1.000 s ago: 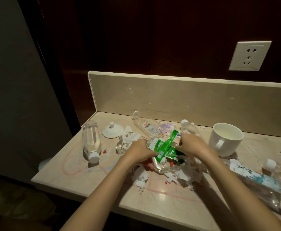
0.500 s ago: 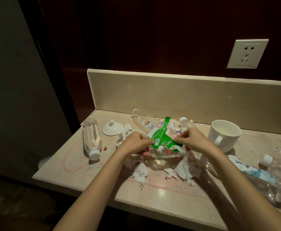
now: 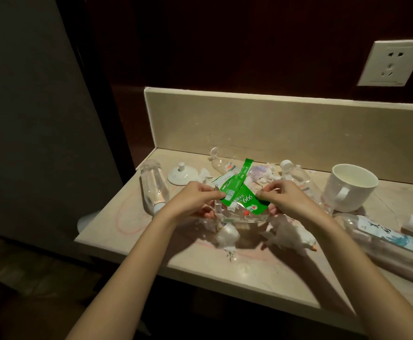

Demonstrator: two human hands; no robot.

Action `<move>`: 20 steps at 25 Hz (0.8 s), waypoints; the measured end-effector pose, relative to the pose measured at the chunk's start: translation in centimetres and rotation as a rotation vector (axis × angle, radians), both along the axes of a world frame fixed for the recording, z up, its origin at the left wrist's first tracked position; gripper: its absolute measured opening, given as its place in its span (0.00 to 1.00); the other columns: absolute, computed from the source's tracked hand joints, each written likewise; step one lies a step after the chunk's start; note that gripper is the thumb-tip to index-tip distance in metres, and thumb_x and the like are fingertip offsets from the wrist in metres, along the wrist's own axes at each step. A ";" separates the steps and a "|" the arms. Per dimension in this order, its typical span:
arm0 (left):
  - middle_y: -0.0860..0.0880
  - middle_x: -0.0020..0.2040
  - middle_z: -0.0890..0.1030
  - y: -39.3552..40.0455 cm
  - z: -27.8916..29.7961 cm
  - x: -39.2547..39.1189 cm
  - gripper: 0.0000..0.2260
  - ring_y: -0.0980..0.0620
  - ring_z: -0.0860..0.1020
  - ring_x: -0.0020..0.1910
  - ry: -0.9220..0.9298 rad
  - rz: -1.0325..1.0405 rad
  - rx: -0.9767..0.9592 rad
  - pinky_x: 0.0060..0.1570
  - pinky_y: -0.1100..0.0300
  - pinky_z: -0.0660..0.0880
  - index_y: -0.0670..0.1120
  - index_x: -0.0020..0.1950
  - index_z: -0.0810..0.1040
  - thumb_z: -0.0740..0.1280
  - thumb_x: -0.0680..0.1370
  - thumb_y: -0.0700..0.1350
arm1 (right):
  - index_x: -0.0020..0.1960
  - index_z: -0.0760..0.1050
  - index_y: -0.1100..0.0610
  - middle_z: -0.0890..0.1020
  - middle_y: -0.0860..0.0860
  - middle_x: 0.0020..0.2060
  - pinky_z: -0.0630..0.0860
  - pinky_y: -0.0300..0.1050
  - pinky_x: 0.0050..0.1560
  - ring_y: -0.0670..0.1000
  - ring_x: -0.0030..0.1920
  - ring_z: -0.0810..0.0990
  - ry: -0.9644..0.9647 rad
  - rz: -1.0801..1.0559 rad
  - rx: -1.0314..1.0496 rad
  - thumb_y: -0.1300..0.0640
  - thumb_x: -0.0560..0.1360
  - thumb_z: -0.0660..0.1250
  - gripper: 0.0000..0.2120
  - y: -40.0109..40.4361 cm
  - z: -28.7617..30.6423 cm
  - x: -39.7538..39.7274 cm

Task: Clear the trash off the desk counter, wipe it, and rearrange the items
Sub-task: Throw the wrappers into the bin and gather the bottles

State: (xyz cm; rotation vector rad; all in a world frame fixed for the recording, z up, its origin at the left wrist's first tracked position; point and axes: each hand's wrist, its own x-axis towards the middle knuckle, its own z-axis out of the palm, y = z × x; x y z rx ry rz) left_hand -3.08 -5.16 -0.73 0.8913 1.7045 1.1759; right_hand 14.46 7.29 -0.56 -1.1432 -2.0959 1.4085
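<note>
Above the desk counter (image 3: pixel 262 273), the left hand (image 3: pixel 195 201) and right hand (image 3: pixel 290 201) each pinch an edge of a clear plastic container (image 3: pixel 239 215) holding green wrappers (image 3: pixel 242 195); crumpled tissues (image 3: pixel 287 235) lie beneath, a white mug (image 3: pixel 347 187) well right.

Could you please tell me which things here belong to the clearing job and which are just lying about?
In hand: left hand and right hand hold a clear plastic tray of green sachets; crumpled white tissues.
Lying about: white ceramic mug, white round lid, wall socket.

Green sachets (image 3: pixel 239 196) atop clear, possibly plastic tray (image 3: pixel 237 217), above littered counter (image 3: pixel 262 273)
</note>
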 end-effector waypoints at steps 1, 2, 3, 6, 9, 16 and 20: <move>0.49 0.29 0.74 -0.9 -0.2 -0.4 0.05 0.56 0.73 0.23 0.002 0.017 -0.003 0.25 0.65 0.74 0.40 0.47 0.81 0.70 0.76 0.42 | 0.44 0.75 0.61 0.80 0.52 0.33 0.73 0.36 0.30 0.45 0.25 0.75 0.014 0.004 -0.012 0.59 0.74 0.69 0.06 -0.8 -0.1 -0.4; 0.50 0.29 0.75 -1.9 -0.3 -0.7 0.06 0.56 0.73 0.23 0.013 0.033 -0.009 0.27 0.64 0.75 0.40 0.47 0.81 0.70 0.76 0.43 | 0.45 0.75 0.62 0.80 0.53 0.33 0.73 0.35 0.28 0.44 0.25 0.74 0.027 0.009 -0.015 0.60 0.74 0.69 0.06 -1.6 -0.2 -0.9; 0.51 0.30 0.75 -2.9 -0.5 -1.1 0.08 0.56 0.72 0.23 0.025 0.048 -0.017 0.29 0.63 0.76 0.40 0.48 0.81 0.70 0.76 0.45 | 0.46 0.75 0.62 0.80 0.53 0.34 0.73 0.35 0.29 0.45 0.26 0.74 0.043 0.020 -0.017 0.60 0.74 0.69 0.06 -2.4 -0.3 -1.4; 0.47 0.36 0.74 -7.1 -0.7 -2.0 0.11 0.56 0.71 0.25 0.029 0.088 -0.034 0.30 0.63 0.77 0.39 0.51 0.80 0.70 0.76 0.46 | 0.46 0.75 0.63 0.80 0.54 0.33 0.76 0.37 0.30 0.44 0.25 0.75 0.084 0.102 -0.012 0.61 0.74 0.69 0.05 -5.1 -0.9 -3.1; 0.43 0.41 0.78 -12.3 -0.4 -2.0 0.12 0.56 0.73 0.26 0.020 0.191 -0.036 0.27 0.66 0.75 0.37 0.54 0.79 0.69 0.77 0.45 | 0.46 0.76 0.63 0.79 0.54 0.33 0.75 0.38 0.30 0.44 0.23 0.75 0.109 0.228 -0.002 0.62 0.74 0.69 0.05 -8.2 -0.8 -4.9; 0.48 0.43 0.85 -28.5 -4.1 -0.8 0.14 0.53 0.80 0.31 -0.070 0.553 -0.090 0.27 0.66 0.75 0.41 0.60 0.77 0.67 0.77 0.47 | 0.44 0.76 0.61 0.76 0.53 0.30 0.73 0.35 0.28 0.45 0.27 0.74 0.124 0.634 -0.150 0.62 0.74 0.69 0.03 -19.9 -5.6 -10.5; 0.45 0.51 0.84 -36.4 -9.0 -1.0 0.19 0.52 0.82 0.34 -0.153 0.659 -0.203 0.30 0.64 0.78 0.45 0.65 0.74 0.69 0.76 0.48 | 0.44 0.77 0.59 0.77 0.48 0.28 0.77 0.46 0.36 0.47 0.32 0.76 0.037 0.752 -0.187 0.60 0.72 0.71 0.04 -26.4 -12.0 -13.0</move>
